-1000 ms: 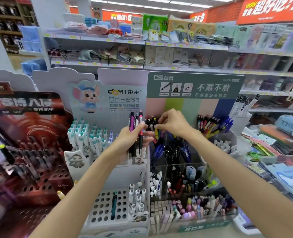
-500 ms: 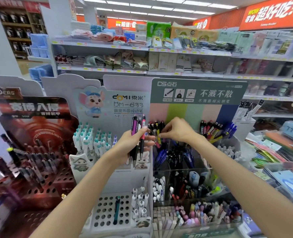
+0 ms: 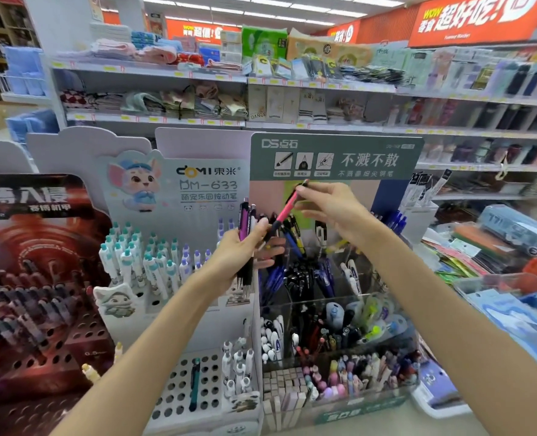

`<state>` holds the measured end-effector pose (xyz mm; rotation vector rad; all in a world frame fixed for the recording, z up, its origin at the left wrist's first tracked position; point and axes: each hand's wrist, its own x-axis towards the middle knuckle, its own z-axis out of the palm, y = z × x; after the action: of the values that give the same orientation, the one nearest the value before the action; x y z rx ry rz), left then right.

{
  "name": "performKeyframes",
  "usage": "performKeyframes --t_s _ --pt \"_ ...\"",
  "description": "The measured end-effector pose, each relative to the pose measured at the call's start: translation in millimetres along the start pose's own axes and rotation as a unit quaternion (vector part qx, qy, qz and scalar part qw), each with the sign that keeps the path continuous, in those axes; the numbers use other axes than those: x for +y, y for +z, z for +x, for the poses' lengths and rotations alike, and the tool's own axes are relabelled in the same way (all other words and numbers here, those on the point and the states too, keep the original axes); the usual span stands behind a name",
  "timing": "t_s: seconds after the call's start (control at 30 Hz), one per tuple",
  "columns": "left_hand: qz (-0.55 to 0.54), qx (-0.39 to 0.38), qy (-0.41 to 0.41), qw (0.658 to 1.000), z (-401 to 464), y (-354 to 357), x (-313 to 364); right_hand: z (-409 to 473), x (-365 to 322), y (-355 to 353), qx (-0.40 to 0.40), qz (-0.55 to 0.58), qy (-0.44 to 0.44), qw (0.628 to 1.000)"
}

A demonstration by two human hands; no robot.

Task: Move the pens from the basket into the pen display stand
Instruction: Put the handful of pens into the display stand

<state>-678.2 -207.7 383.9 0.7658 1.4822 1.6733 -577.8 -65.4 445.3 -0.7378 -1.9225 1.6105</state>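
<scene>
My left hand (image 3: 240,253) grips a small bundle of pens (image 3: 247,234), purple and dark ones, upright in front of the stands. My right hand (image 3: 330,207) pinches the top of a pink pen (image 3: 284,209), which slants down to the bundle in the left hand. Behind both hands is the green-headed pen display stand (image 3: 336,158), with blue and black pens (image 3: 295,275) in its upper tier. No basket shows in the head view.
A white stand (image 3: 194,184) with teal-capped pens stands at the left of centre, a dark red stand (image 3: 34,278) further left. Clear bins (image 3: 339,313) of pens and erasers fill the lower front. Stationery trays (image 3: 512,297) lie at the right, store shelves behind.
My right hand has left the stand's upper tier and risen, and now pinches a pink pen from the left hand's bundle. The camera has tilted slightly.
</scene>
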Motion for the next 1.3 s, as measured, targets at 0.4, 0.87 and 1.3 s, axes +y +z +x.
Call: performKeyframes --t_s 0.4,0.87,1.3 --pt "0.035 -0.002 -0.052 0.998 12 -4 -2 16 56 -2 0.079 -0.353 -0.139 0.922" --pt "-0.115 -0.034 -0.106 0.987 22 5 6 17 35 5 0.072 -0.366 -0.088 0.924" --pt "-0.047 -0.038 -0.015 0.998 33 41 8 -10 14 -29 0.052 0.043 0.004 0.998"
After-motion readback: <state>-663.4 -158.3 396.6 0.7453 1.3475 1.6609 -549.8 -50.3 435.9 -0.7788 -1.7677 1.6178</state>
